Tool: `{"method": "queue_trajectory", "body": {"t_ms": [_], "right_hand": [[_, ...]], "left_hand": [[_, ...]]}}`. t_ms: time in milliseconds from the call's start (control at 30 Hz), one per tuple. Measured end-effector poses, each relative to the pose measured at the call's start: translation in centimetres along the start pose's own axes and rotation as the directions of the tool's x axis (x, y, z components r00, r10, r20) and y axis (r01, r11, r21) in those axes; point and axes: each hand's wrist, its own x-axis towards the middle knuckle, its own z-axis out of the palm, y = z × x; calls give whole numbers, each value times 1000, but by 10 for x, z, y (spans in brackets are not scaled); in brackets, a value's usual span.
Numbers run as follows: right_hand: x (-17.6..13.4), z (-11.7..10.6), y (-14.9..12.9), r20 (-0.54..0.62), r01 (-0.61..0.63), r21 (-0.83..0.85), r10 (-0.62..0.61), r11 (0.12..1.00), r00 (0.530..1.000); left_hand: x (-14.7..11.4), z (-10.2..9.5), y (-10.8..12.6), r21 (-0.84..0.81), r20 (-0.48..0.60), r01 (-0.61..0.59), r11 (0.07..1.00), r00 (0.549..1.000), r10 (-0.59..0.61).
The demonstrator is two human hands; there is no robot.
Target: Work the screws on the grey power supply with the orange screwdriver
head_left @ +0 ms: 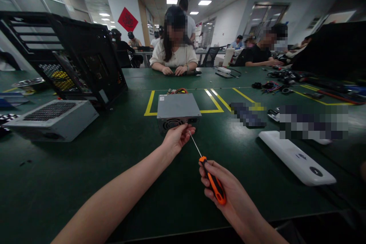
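While right hand (232,187) is gripping screwdriver (213,183), tip: is pointing at left hand (176,138).
Left hand: is resting half-curled by grey power supply (178,105); whether gripping, cannot tell.

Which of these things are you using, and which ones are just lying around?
Being used, it seems:
orange-and-black screwdriver, in the right hand
middle grey box with a fan, by the left hand

Probably just lying about:
black computer case
left grey box
long white device
coloured wires
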Motion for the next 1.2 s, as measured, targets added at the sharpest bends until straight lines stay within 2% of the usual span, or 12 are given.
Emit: {"method": "queue_trajectory", "body": {"t_ms": [200, 333, 433, 500, 567, 667, 767, 833, 967, 1067, 1200], "right_hand": [[2, -4, 4, 17, 13, 18, -14, 1000, 1000], [1, -6, 5, 20, 20, 30, -21, 999, 1000], [1, -7, 2, 9, 21, 38, -21, 999, 1000], [2, -9, -1, -5, 25, 36, -25, 999, 1000], [3, -12, -4, -21, 33, 34, -32, 999, 999], [4, -18, -7, -33, 48, 55, -46, 997, 998], [2, -23, -10, -37, 56, 94, -53, 994, 998], [2, -24, -11, -39, 59, 111, -55, 992, 998], [1, -24, -11, -22, 69, 127, -67, 990, 997], [2, -23, -10, -22, 75, 117, -73, 990, 997], [0, -24, -8, -14, 78, 105, -77, 991, 997]], "left_hand": [[0, 1, 1, 29, 15, 13, 999, 1000, -14], [-4, -2, -1, 112, 27, -15, 994, 1000, 12], [-7, -10, -1, 190, 47, -75, 979, 997, 67], [-7, -17, 3, 286, 82, -184, 940, 982, 168], [-6, -23, 9, 458, 162, -315, 832, 949, 270], [-5, -30, 18, 696, 329, -456, 555, 889, 319], [-8, -34, 22, 780, 476, -583, 228, 789, 389], [-11, -36, 19, 788, 518, -608, 94, 738, 433], [-11, -35, 5, 825, 529, -565, -28, 753, 390], [-6, -33, -3, 820, 563, -555, -142, 737, 374], [-2, -32, -7, 815, 563, -567, -121, 725, 396]]}}
